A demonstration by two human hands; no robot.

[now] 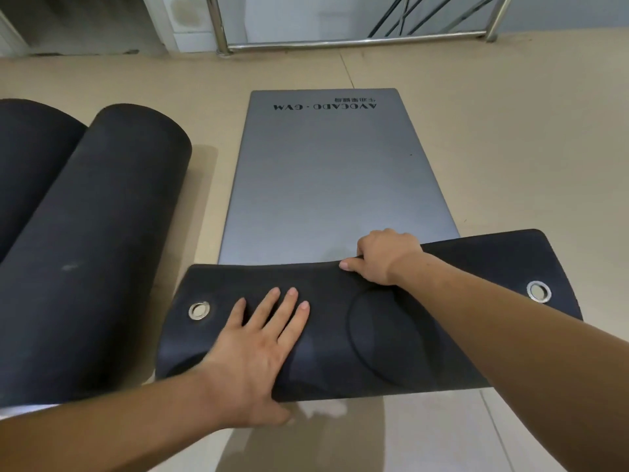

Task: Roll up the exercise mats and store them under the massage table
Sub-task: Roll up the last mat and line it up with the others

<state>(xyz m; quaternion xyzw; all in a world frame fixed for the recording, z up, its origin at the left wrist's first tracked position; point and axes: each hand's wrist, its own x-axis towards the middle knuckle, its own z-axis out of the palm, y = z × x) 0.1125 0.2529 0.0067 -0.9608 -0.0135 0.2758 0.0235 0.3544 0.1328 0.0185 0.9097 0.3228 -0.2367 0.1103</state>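
Head view, looking down at a grey exercise mat (326, 172) lying flat on a beige floor (510, 148). Black lettering, upside down from here, is printed near the mat's far end. The near end is turned over towards the far end in a loose first curl, showing a black underside (476, 267) with a metal eyelet near its left corner (199, 310) and another near its right corner (538, 291).

The left hand (252, 345) lies flat on top of the curl, left of centre, beside the left eyelet. Its fingers are straight and spread, so its grip is open and it only presses on the mat. The right hand (384, 257) is at the curl's far edge, right of centre. Its fingers are hooked over that edge and its thumb lies along it, so its grip is closed around the mat's edge.

Two black rolled mats lie side by side on the floor, left of the grey mat: one just beside it (102, 233), the other (27, 158) touching that roll's left side. A metal railing (357, 42) crosses the floor beyond the mat's far end.
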